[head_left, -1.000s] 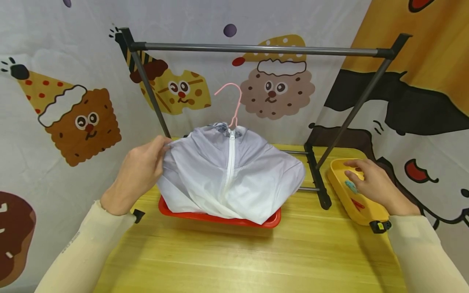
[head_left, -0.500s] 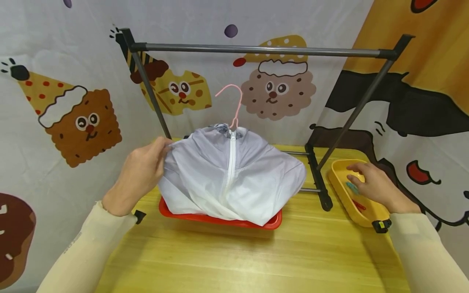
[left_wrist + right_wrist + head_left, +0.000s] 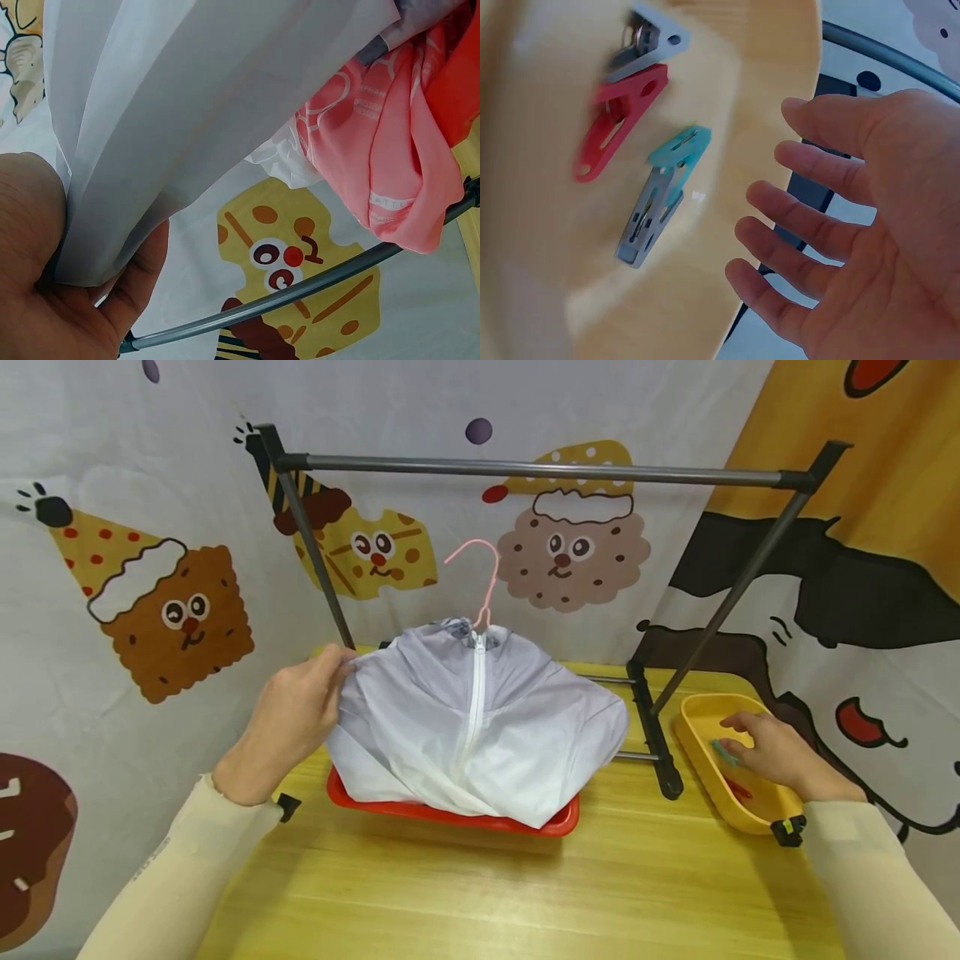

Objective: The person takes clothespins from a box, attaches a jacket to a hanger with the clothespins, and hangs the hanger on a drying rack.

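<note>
A white and pale grey zip jacket (image 3: pixel 420 710) hangs on a pink hanger (image 3: pixel 492 578) over a red basket (image 3: pixel 558 822). My left hand (image 3: pixel 288 718) pinches the jacket's edge at its left side; in the left wrist view the cloth (image 3: pixel 150 172) lies between thumb and fingers. Over the yellow tray (image 3: pixel 738 702) at the right, my right hand (image 3: pixel 783 756) hovers with fingers spread and nothing held. Inside that tray the right wrist view shows clothes pegs: a red peg (image 3: pixel 622 120), a teal peg (image 3: pixel 681 154) and grey ones (image 3: pixel 646 225).
A dark metal rack (image 3: pixel 525 468) stands behind the jacket, its right foot (image 3: pixel 667 777) near the tray. Pink cloth (image 3: pixel 382 142) lies beyond the jacket in the left wrist view. A printed curtain (image 3: pixel 397 410) backs the wooden table (image 3: pixel 480 893).
The head view has shifted slightly, so the scene sits a little lower. My right hand has lowered a little toward the pegs in the tray. My left hand keeps its hold on the jacket.
</note>
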`<action>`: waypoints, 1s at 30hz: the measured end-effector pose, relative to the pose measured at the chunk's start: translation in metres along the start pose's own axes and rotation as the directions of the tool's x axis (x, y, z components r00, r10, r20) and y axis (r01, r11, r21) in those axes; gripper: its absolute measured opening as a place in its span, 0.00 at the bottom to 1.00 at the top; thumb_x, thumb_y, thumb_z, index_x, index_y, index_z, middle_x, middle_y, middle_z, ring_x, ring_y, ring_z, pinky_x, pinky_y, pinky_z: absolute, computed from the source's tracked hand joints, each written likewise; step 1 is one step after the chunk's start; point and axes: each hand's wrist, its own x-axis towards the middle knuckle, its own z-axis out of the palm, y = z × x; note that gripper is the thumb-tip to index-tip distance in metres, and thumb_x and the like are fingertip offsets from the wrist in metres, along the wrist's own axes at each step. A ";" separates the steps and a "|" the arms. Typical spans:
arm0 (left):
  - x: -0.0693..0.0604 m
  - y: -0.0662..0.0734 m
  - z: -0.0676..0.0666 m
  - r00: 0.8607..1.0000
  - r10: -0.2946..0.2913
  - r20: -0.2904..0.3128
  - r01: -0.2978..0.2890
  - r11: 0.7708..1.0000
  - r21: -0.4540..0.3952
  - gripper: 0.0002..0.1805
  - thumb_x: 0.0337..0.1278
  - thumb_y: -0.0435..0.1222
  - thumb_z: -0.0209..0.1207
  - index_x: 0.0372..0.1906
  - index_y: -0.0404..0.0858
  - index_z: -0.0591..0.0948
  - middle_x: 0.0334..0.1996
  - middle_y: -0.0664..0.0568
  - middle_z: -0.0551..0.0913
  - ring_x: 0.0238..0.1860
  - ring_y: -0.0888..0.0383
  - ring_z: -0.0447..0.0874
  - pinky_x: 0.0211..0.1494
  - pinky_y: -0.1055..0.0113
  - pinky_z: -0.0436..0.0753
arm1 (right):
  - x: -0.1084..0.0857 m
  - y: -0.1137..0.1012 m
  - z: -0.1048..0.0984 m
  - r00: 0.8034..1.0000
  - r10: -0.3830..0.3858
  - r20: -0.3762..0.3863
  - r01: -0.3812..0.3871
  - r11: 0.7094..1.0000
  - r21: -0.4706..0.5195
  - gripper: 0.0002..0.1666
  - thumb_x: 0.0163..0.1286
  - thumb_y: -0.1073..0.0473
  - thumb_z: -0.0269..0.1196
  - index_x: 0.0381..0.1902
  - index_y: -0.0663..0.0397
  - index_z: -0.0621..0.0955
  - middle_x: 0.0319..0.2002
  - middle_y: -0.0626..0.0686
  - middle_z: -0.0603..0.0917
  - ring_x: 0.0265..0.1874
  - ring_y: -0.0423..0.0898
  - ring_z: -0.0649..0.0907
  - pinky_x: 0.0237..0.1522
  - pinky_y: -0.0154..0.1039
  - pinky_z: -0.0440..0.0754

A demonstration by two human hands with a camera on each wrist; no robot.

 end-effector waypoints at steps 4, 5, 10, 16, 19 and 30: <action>-0.001 0.001 -0.001 1.000 -0.005 0.003 0.005 1.000 -0.002 0.06 0.81 0.23 0.65 0.54 0.30 0.84 0.32 0.38 0.89 0.25 0.44 0.86 0.31 0.49 0.88 | -0.001 0.004 0.001 1.000 0.018 0.026 -0.018 1.000 0.004 0.29 0.83 0.59 0.73 0.69 0.78 0.81 0.63 0.85 0.83 0.61 0.84 0.83 0.63 0.83 0.82; -0.001 0.001 -0.001 1.000 -0.006 0.004 0.006 1.000 -0.002 0.06 0.81 0.23 0.65 0.54 0.30 0.84 0.32 0.38 0.90 0.25 0.44 0.86 0.31 0.49 0.88 | -0.001 0.004 0.001 0.999 0.022 0.031 -0.023 1.000 0.005 0.29 0.83 0.59 0.73 0.69 0.78 0.81 0.63 0.85 0.83 0.61 0.84 0.83 0.63 0.83 0.82; -0.001 0.001 -0.002 1.000 -0.006 0.005 0.006 1.000 -0.007 0.06 0.81 0.23 0.65 0.54 0.30 0.84 0.33 0.38 0.90 0.25 0.45 0.86 0.31 0.50 0.88 | 0.001 0.006 0.002 0.997 0.043 0.061 -0.044 0.999 0.016 0.30 0.83 0.58 0.72 0.69 0.78 0.80 0.64 0.86 0.82 0.62 0.85 0.83 0.63 0.83 0.82; -0.001 0.002 -0.002 1.000 -0.005 0.003 0.005 1.000 -0.012 0.06 0.81 0.23 0.66 0.54 0.30 0.84 0.32 0.38 0.90 0.24 0.46 0.86 0.31 0.51 0.88 | 0.002 0.007 0.003 0.993 0.059 0.099 -0.063 0.998 0.031 0.30 0.84 0.58 0.72 0.70 0.78 0.80 0.65 0.86 0.82 0.61 0.85 0.84 0.62 0.81 0.85; -0.001 0.001 -0.001 1.000 -0.007 0.004 0.007 1.000 -0.013 0.06 0.80 0.23 0.66 0.54 0.30 0.84 0.32 0.38 0.90 0.25 0.46 0.86 0.31 0.51 0.87 | 0.003 0.008 0.002 0.992 0.053 0.111 -0.056 0.998 0.025 0.29 0.83 0.59 0.72 0.69 0.78 0.81 0.64 0.85 0.83 0.60 0.84 0.85 0.62 0.81 0.85; -0.002 0.000 0.000 1.000 -0.006 0.004 0.006 1.000 -0.016 0.06 0.81 0.23 0.65 0.55 0.30 0.84 0.33 0.38 0.90 0.24 0.45 0.86 0.31 0.50 0.88 | 0.007 0.007 -0.007 0.986 0.030 0.166 -0.032 0.999 0.007 0.28 0.83 0.56 0.73 0.66 0.76 0.83 0.58 0.83 0.86 0.56 0.80 0.88 0.59 0.78 0.87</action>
